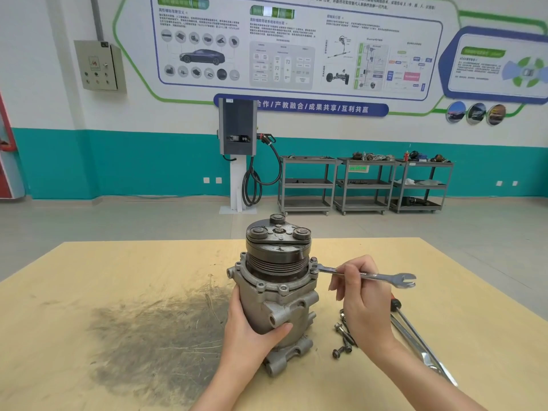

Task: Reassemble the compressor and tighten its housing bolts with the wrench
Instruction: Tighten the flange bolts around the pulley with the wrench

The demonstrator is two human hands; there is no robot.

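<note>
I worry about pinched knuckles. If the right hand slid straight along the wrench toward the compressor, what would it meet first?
Probably the housing bolt and flange beside the pulley. The right hand grips the wrench, whose far jaw sits at that bolt; nothing shows between them, though depth is uncertain.

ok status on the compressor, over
Left hand grips compressor body. Right hand holds wrench on housing bolt. Loose bolts on table, nothing blocking.

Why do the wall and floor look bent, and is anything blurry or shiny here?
Head view: the wide-angle lens bows the wall stripe and table edges; poster text is soft; the wrench in the right hand glints; light is even, shadows faint around the compressor.
</note>
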